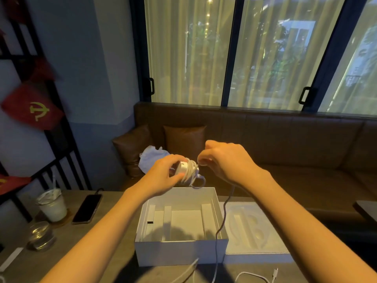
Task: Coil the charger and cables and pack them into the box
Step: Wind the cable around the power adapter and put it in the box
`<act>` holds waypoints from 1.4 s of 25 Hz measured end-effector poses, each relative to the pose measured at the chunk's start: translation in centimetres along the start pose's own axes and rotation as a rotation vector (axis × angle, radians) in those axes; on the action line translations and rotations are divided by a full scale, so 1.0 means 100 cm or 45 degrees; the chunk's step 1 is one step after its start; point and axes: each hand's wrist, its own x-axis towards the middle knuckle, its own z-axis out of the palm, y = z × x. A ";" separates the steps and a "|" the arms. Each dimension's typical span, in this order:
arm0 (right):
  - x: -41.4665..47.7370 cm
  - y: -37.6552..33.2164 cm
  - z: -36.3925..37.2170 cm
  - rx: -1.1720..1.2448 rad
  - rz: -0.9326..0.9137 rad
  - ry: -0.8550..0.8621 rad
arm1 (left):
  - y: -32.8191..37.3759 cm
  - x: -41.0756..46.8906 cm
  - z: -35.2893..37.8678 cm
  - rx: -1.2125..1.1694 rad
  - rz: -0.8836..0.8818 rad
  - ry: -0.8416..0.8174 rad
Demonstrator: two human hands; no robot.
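Both hands are up over the far wall of the box (179, 252), clear of the table (102, 252)

Left hand (163, 173) comes in from the left and grips the white charger (182, 168), thumb and fingers curled round its near end. The charger is held in the air, above and just behind the box.

The cable (191, 170) is wound in several turns round the charger body, right beside the left fingertips. A small slack loop hangs under the charger.

Right hand (224, 160) sits just right of the coil, fingers curled, fingertips pinching the cable where it leaves the wraps. The loose run drops from below the right wrist, crosses the box's right wall and goes down past the front of the box.

The box is open and white, with card dividers inside. A moulded white tray (257, 227) lies against its right side.

A second white cable (251, 274) lies on the table at the near edge. A phone (87, 209), a cup (53, 205) and a glass jar (40, 235) stand well to the left
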 end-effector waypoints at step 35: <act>-0.021 -0.041 0.096 1.179 0.539 -0.068 | 0.026 0.000 -0.002 -0.955 -0.203 0.275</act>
